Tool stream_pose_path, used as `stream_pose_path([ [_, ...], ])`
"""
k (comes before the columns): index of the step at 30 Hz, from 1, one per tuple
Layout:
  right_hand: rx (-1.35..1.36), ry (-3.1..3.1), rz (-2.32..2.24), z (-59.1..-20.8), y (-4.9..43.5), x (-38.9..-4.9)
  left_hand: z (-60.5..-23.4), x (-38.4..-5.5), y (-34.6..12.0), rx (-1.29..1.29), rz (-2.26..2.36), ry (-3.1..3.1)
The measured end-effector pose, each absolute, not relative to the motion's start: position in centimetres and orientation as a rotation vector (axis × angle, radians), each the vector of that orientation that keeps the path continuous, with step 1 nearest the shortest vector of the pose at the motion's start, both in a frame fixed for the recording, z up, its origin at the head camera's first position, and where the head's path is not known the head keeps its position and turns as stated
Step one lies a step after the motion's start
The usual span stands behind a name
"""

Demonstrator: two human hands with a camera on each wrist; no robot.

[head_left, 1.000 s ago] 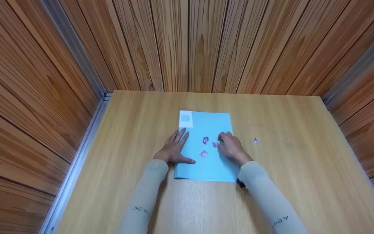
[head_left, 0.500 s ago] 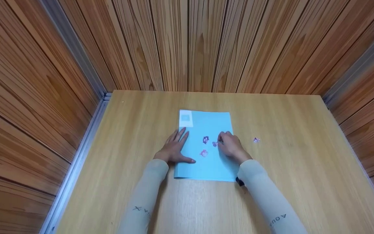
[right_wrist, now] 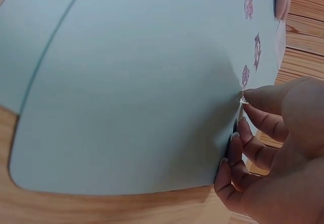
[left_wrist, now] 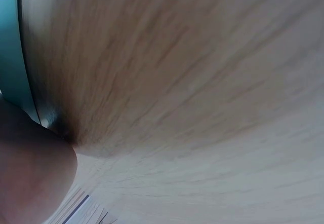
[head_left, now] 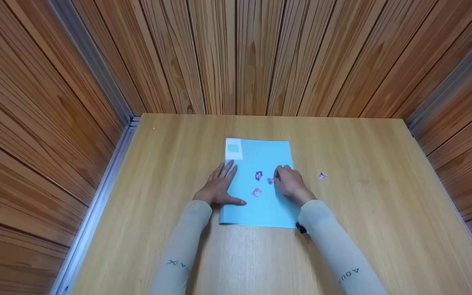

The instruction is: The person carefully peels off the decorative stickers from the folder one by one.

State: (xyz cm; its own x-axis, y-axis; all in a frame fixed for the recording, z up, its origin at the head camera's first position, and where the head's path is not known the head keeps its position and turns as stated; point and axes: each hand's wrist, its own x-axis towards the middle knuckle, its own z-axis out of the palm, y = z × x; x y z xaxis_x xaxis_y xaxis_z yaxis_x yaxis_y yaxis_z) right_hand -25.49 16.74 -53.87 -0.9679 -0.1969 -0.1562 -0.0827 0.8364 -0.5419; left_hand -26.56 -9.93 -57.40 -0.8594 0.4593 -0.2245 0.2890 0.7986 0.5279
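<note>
A light blue folder point(head_left: 260, 213) lies on the table with a white label point(head_left: 234, 154) in its upper left corner. My left hand point(head_left: 216, 189) rests on its left edge, fingers spread and thumb out. Two purple flower-like stickers, a darker one point(head_left: 259, 175) and a paler one point(head_left: 256, 192), lie flat on the folder. With thumb and forefinger my right hand point(head_left: 292, 183) pinches the edge of a small purple sticker point(right_wrist: 245, 75) that lies against the folder; its pinched end looks whitish. In the left wrist view only part of the left hand point(left_wrist: 33, 173) shows.
Another purple sticker piece point(head_left: 323, 176) lies on the wooden table point(head_left: 375, 184), right of the folder. A small black object point(head_left: 300, 228) sits by the right cuff. Wood-panelled walls point(head_left: 252, 57) stand behind and at both sides.
The right hand's fingers have drawn slightly closer together at the small sticker. My left hand and the folder stay in place.
</note>
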Motion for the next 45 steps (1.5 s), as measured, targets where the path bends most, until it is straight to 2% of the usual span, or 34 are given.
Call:
stream_pose_path([
  [3,-0.237,2.765,-0.826,-57.4,18.4,-27.7,-59.7,-27.8,-9.4,0.496,0.607,2.677],
  [5,-0.215,2.776,-0.826,-58.1,18.6,-28.1,-60.2,-28.1,-9.5,0.492,0.618,2.671],
  [10,-0.154,2.806,-0.807,-58.4,18.1,-28.2,-60.1,-28.0,-9.9,0.531,0.659,2.660],
  [45,-0.170,2.745,-0.902,-58.4,18.7,-28.2,-60.0,-28.0,-9.9,0.508,0.671,2.642],
])
